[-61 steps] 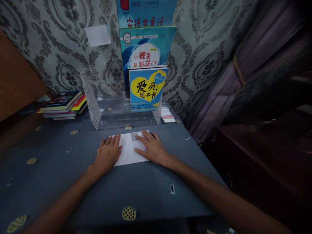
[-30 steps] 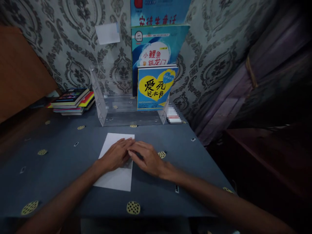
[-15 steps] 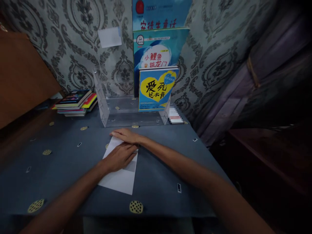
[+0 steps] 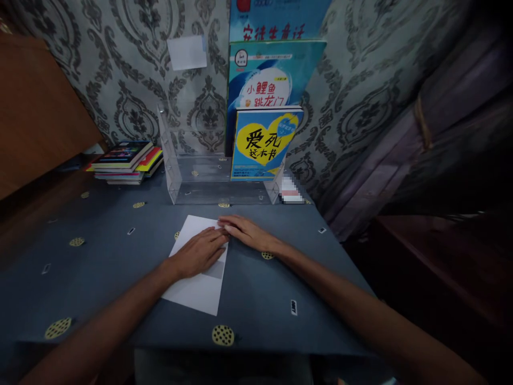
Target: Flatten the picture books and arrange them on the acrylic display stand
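Observation:
A white sheet of paper lies aslant on the blue-grey patterned tablecloth, with a grey patch near its right edge. My left hand rests flat on the paper's middle, its fingers stretched toward the upper right corner. At that corner lies my right hand, its fingers extended and touching or overlapping the left fingertips. The paper's right edge passes near where the hands meet. Nothing is seen gripped in either hand.
Behind the hands stands a clear acrylic rack holding upright books. A book stack sits at the back left, and a pixelated item right of the rack. The table's right edge borders a dark area.
My right hand has slid right, from across the paper's top to its upper right corner, uncovering the top edge. My left hand stays on the paper. The view has shifted slightly.

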A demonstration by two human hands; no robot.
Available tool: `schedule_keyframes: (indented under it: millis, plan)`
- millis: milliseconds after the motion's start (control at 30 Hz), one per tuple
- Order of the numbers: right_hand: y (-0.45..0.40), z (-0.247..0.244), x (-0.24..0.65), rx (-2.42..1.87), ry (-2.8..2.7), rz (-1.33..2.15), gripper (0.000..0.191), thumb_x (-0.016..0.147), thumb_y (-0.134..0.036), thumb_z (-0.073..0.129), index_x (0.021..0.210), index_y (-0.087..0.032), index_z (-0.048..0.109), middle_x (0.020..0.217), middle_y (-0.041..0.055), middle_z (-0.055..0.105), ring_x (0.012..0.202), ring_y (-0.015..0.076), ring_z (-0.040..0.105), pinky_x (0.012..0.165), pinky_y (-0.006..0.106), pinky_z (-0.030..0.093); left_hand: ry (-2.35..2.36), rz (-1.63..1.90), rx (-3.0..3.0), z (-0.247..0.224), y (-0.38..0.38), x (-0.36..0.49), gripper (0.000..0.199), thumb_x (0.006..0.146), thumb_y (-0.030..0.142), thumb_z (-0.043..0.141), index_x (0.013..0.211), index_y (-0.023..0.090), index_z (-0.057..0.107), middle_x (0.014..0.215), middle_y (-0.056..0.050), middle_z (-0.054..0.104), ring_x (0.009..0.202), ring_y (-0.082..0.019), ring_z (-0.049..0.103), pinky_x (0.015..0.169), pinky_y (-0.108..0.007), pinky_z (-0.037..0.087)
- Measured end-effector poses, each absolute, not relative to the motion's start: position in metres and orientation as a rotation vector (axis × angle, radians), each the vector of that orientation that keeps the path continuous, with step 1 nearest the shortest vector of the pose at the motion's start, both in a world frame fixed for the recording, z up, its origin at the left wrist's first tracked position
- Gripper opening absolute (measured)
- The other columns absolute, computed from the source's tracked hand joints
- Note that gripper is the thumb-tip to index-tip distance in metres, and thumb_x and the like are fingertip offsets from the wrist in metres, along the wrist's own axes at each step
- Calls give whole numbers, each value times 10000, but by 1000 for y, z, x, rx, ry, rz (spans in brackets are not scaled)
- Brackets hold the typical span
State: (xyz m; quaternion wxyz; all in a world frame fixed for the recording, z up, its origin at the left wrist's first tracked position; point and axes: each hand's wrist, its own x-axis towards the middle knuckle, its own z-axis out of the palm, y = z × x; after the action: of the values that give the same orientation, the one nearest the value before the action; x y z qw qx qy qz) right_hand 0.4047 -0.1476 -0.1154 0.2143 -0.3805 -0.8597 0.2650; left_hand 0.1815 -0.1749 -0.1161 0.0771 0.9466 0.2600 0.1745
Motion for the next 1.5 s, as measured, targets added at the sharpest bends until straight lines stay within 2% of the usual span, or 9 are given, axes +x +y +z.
schedule_keyframes:
  millis: [233,400,533,633,833,1067,1200,1367,1500]
  plan:
    - [-174,-125,431,-1148,-2368,618,454,1071,-390,356,1440,-205,543,1445,91,620,1371,232,545,1227,516,315,751,564,2808,-123,-171,178,337,1056,260,372,1320,189,570,1421,-111,628,1361,-208,555,1195,-475,414]
    - [-185,-128,424,-1036,-2342,276,329,1052,-304,427,1213,-174,683,1177,127,749,1139,258,671,1070,522,466,683,584,2757,-126,-164,172,373,1040,184,355,1367,199,535,1443,-118,615,1350,-211,567,1146,-491,460]
    - [-216,-122,407,-698,-2367,122,231,1023,-222,490,1014,-147,708,976,111,765,989,224,685,916,415,553,668,595,2730,-128,-161,169,371,1027,173,393,1371,220,527,1451,-111,611,1348,-213,568,1126,-482,476]
    - [-242,-117,390,-399,-2458,164,178,994,-198,547,988,-126,709,941,95,770,1002,211,685,949,389,554,698,578,2731,-127,-162,170,368,1018,160,402,1356,241,525,1451,-93,613,1344,-204,570,1133,-489,464]
    - [-263,-119,373,-213,-2424,486,260,1021,-266,520,936,-125,721,778,57,756,838,159,703,815,280,590,889,449,2790,-112,-166,172,319,1016,210,425,1306,180,555,1463,-137,580,1365,-245,534,1148,-472,434]
    - [-255,-119,376,-310,-2391,665,250,1010,-256,530,1015,-101,727,865,96,781,872,180,718,818,320,597,1912,346,2474,-87,-155,155,342,985,230,393,1233,103,592,1176,-192,638,1108,-328,633,937,-467,523]
    - [-254,-117,376,-292,-2341,717,251,988,-245,545,1000,-84,737,873,104,784,844,185,716,809,316,597,1840,581,2300,-91,-142,144,362,919,266,474,1224,132,615,1098,-135,661,993,-274,662,924,-419,529]
    - [-254,-118,376,-330,-2349,814,222,980,-251,551,999,-122,731,894,97,787,880,179,711,871,329,582,1689,701,1789,-92,-132,134,426,815,386,580,1179,169,621,950,-64,668,680,-186,635,535,-281,497]
    - [-253,-119,376,-310,-2317,834,217,969,-244,567,990,-110,736,888,98,785,871,181,706,872,322,575,1585,787,1543,-85,-130,130,490,712,455,681,1105,171,616,838,-47,662,723,-210,664,450,-225,396]
